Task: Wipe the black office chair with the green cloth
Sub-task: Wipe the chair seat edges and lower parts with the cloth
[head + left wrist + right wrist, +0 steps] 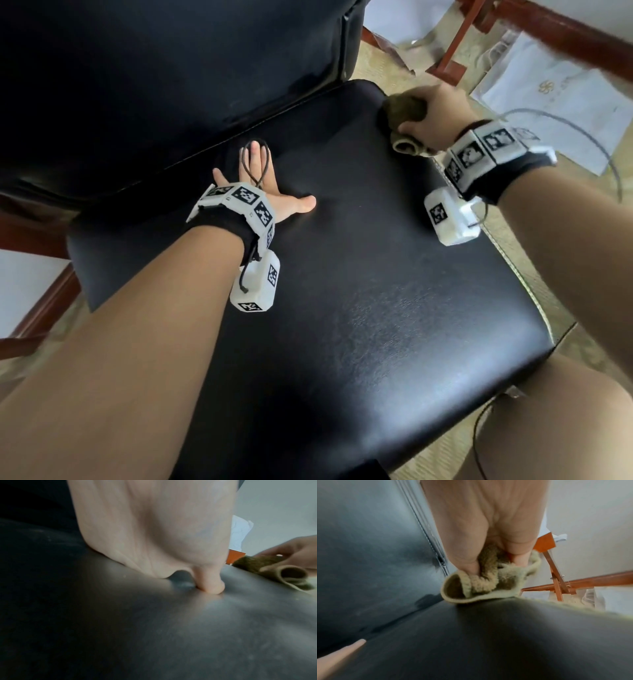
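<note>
The black office chair's seat point(342, 291) fills the head view, with its backrest point(154, 68) behind. My right hand point(435, 116) grips the bunched olive-green cloth point(404, 109) against the seat's far right corner. In the right wrist view the cloth point(488, 582) is wadded between my curled fingers and touches the seat point(471, 642). My left hand point(267, 185) lies flat on the seat near the backrest seam, fingers spread. The left wrist view shows its thumb point(262, 586) pressed on the leather point(154, 635), with the cloth point(274, 568) off to the right.
Red-brown wooden furniture legs point(459, 41) stand right behind the chair's right side. White paper bags point(555, 102) lie on the beige floor there. A wooden frame point(41, 308) stands at the left. My bare knee point(565, 428) is at the seat's front right.
</note>
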Motion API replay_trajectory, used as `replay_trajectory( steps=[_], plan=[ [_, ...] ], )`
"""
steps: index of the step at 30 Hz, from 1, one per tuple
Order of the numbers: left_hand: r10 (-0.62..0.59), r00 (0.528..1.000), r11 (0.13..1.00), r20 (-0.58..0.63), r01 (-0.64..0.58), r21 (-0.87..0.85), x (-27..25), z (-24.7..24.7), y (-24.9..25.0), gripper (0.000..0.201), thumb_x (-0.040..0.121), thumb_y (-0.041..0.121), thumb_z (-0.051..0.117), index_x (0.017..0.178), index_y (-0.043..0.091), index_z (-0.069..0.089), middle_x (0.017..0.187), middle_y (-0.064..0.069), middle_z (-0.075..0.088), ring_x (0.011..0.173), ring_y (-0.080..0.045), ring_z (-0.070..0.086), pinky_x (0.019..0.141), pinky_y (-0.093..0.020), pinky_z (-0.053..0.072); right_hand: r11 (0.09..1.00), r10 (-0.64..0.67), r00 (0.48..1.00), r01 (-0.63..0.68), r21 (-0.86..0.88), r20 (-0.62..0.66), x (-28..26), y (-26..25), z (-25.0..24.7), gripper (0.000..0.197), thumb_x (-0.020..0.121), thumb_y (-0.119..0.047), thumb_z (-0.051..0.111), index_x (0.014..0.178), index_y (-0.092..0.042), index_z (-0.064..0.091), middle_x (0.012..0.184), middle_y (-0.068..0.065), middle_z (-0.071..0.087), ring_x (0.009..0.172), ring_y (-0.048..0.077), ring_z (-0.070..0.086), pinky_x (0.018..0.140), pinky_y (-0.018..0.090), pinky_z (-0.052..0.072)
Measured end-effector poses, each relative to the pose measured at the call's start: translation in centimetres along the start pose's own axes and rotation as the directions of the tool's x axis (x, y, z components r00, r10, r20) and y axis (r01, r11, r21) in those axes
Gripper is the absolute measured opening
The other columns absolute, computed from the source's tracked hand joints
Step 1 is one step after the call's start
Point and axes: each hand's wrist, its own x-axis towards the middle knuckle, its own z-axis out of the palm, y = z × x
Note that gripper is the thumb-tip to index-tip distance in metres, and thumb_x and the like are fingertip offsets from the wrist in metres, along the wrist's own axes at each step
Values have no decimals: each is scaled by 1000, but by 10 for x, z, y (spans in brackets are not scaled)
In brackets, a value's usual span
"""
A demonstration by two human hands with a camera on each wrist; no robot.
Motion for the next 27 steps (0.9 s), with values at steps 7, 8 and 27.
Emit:
replay_trajectory(
  steps=[7,8,27],
  plan=[
    [24,1000,998,6,-23,-62,7,2,-3,103,83,75,32,150,4,0,158,-14,-4,146,-24,-8,112,-58,-7,979,-56,998,56,-196,7,-19,7,4,41,85,-12,60,126,-11,54,118,18,58,108,35,53,85,38,44],
    [46,998,996,-32,-49,-79,11,5,-5,103,83,73,37,150,7,-6,157,-13,-12,145,-25,-14,113,-58,-9,975,-76,997,73,-209,-6,-13,2,5,41,86,-13,59,126,-11,54,118,18,57,109,36,52,86,39,43],
    [6,1000,1000,23,-6,-14,11,2,-6,107,80,80,27,149,3,1,159,-10,0,146,-21,-6,111,-58,-6,972,-103,989,122,-202,104,-40,16,-3,51,86,-16,64,134,-23,51,114,16,61,107,33,54,90,33,40]
  ],
)
